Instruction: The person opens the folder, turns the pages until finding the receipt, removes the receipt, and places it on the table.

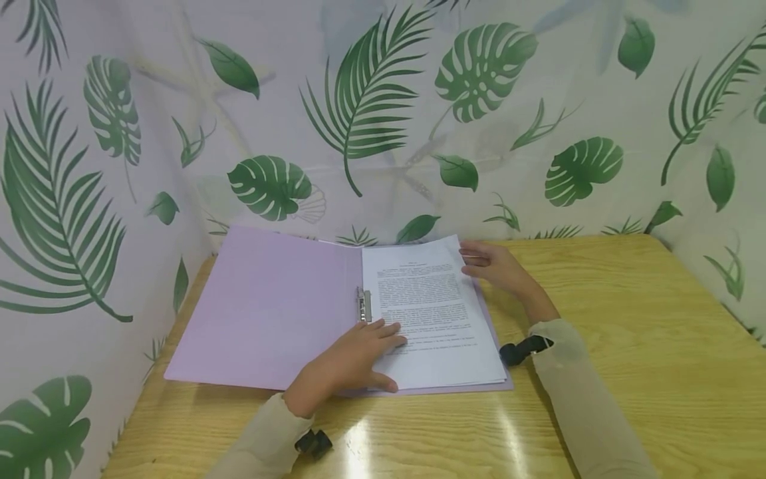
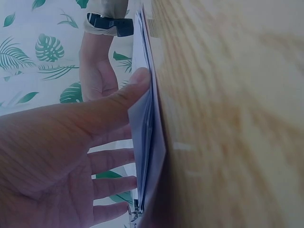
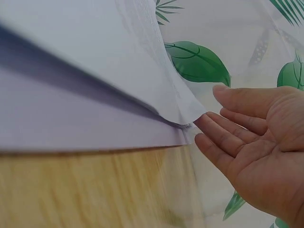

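Note:
A lilac folder lies spread on the wooden table, its cover turned to the left. On its right half sits a stack of printed sheets, with a metal clip by the spine. My left hand rests on the lower left of the top page, fingers extended and thumb near the bottom edge. At the upper right corner, my right hand touches the paper edge with its fingertips. The right wrist view shows that corner bent up against the fingers, the thumb apart from it.
The wooden table extends to the right of the folder and in front of it. A leaf-patterned wall covering stands directly behind the table and along its left side. Black straps with small devices sit on both wrists.

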Demonstrator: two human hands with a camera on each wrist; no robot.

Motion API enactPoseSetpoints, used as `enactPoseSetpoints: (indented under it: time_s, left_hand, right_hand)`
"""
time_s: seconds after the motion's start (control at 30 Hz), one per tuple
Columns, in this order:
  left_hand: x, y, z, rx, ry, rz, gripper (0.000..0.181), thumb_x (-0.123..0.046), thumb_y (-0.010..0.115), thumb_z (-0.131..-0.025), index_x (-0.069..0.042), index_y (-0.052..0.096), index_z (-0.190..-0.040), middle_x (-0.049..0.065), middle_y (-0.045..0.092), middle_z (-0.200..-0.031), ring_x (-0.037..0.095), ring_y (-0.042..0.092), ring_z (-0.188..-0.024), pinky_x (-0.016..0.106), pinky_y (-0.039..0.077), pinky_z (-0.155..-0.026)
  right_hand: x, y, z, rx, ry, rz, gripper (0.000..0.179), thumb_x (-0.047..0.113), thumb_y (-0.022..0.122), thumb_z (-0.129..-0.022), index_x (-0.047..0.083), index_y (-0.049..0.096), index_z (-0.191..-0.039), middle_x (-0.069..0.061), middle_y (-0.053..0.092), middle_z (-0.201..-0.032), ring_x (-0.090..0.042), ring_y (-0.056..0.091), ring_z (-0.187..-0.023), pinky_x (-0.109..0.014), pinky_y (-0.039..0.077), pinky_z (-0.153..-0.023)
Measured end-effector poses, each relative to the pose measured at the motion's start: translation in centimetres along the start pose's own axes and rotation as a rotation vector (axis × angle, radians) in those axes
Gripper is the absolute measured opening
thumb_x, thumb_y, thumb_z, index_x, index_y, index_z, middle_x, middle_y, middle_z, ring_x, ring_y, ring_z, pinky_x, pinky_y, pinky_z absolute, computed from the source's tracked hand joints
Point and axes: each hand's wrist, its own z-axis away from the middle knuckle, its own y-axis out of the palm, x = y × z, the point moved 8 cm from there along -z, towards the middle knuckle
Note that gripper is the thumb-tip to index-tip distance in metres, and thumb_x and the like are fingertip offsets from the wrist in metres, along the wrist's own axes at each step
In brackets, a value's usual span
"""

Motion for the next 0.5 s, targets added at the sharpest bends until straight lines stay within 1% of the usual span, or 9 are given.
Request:
enactPoseSetpoints:
  time_s: [0.1, 0.17, 0.3, 0.37, 0.4, 0.5]
  left_hand:
    - [-0.01, -0.01, -0.02, -0.001, 0.0, -0.002, 0.082, -0.048, 0.079, -0.084, -0.014, 0.049, -0.151, 0.009, 0.038, -0.164, 0.034, 0.031, -0.154, 0.054, 0.026, -0.126]
    - [-0.01, 0.02, -0.04, 0.001, -0.001, -0.003, 0.082, -0.048, 0.079, -0.084, -0.014, 0.049, -0.152, 0.009, 0.038, -0.164, 0.034, 0.031, -0.154, 0.054, 0.027, -0.126]
    - [0.0, 0.02, -0.06, 0.0, -0.003, 0.001, 0.082, -0.048, 0.079, -0.083, -0.014, 0.049, -0.152, 0.008, 0.038, -0.164, 0.034, 0.031, -0.154, 0.054, 0.026, -0.126]
    - [-0.03, -0.05, -0.02, 0.0, -0.002, 0.004, 0.082, -0.048, 0.08, -0.083, -0.014, 0.049, -0.152, 0.009, 0.038, -0.164, 0.034, 0.031, -0.154, 0.054, 0.026, -0.126]
    - [-0.02, -0.09, -0.02, -0.001, -0.002, 0.005, 0.082, -0.048, 0.08, -0.083, -0.014, 0.049, -0.152, 0.009, 0.038, -0.164, 0.034, 0.031, -0.154, 0.054, 0.026, -0.126]
    - [0.02, -0.16, 0.0, -0.001, -0.001, 0.009, 0.082, -0.047, 0.079, -0.084, -0.014, 0.049, -0.152, 0.009, 0.037, -0.164, 0.035, 0.031, -0.154, 0.054, 0.026, -0.126]
  right_hand:
    - [-0.2, -0.2, -0.08, -0.015, -0.01, -0.03, 0.061, 0.001, 0.062, -0.099, -0.009, 0.035, -0.153, -0.031, 0.043, -0.154, -0.045, 0.049, -0.14, -0.048, 0.045, -0.112]
    - [-0.43, -0.34, -0.11, -0.026, -0.002, -0.039, 0.062, 0.0, 0.061, -0.099, -0.009, 0.034, -0.153, -0.031, 0.044, -0.154, -0.045, 0.049, -0.139, -0.046, 0.045, -0.111]
    - [-0.53, -0.5, -0.01, -0.042, 0.02, -0.021, 0.064, 0.0, 0.061, -0.099, -0.008, 0.032, -0.155, -0.031, 0.046, -0.152, -0.044, 0.052, -0.138, -0.047, 0.047, -0.109]
    - [-0.37, -0.54, 0.13, -0.04, 0.019, -0.02, 0.063, 0.001, 0.061, -0.099, -0.007, 0.033, -0.155, -0.031, 0.049, -0.15, -0.044, 0.053, -0.136, -0.046, 0.05, -0.108]
    - [-0.26, -0.58, 0.2, -0.038, 0.014, -0.018, 0.063, 0.002, 0.061, -0.099, -0.007, 0.033, -0.155, -0.031, 0.05, -0.148, -0.044, 0.053, -0.136, -0.044, 0.052, -0.107]
    - [-0.06, -0.76, 0.4, -0.027, 0.001, -0.013, 0.061, 0.004, 0.061, -0.1, -0.007, 0.035, -0.154, -0.03, 0.054, -0.145, -0.044, 0.055, -0.134, -0.032, 0.056, -0.101]
